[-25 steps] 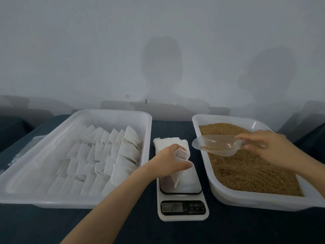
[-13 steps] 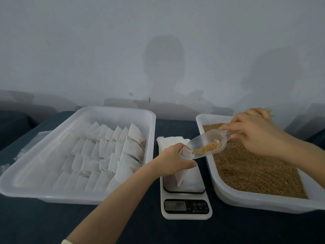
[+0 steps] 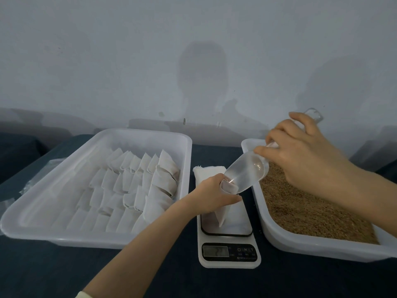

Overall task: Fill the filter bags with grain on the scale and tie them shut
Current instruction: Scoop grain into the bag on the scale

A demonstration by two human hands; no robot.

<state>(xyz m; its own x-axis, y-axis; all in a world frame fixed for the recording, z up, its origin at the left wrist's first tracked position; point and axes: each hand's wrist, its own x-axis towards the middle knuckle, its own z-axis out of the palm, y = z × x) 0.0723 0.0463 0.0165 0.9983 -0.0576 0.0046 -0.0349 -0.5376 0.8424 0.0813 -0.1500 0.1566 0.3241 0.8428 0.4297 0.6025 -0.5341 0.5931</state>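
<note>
Filter bag (image 3: 222, 214) stands upright on the platform of the kitchen scale (image 3: 228, 258), near the middle of the dark table, between two white trays.

Head view: the left hand (image 3: 211, 194) reaches in from the near left, its forearm angled up toward the scale. Its fingers are curled round the bag's top, pinching the mouth open. The right hand (image 3: 300, 155) comes from the right, above the far end of the grain tray (image 3: 300, 244), with fingers wrapped tightly on the handle of a clear plastic scoop (image 3: 247, 174). The wrist is raised, so the scoop slopes down to the left with its lip touching the bag's mouth. The scoop's bowl looks emptied of grain (image 3: 300, 207).

To do this pour well, the lip should probably stay inside the opening and the left grip should be light, since pressing down would likely falsify the weight. The display is too blurred to read.

Filled bags (image 3: 133, 190) lie in rows in the left tray (image 3: 96, 239). A stack of empty bags (image 3: 204, 172) sits just beyond the scale.
</note>
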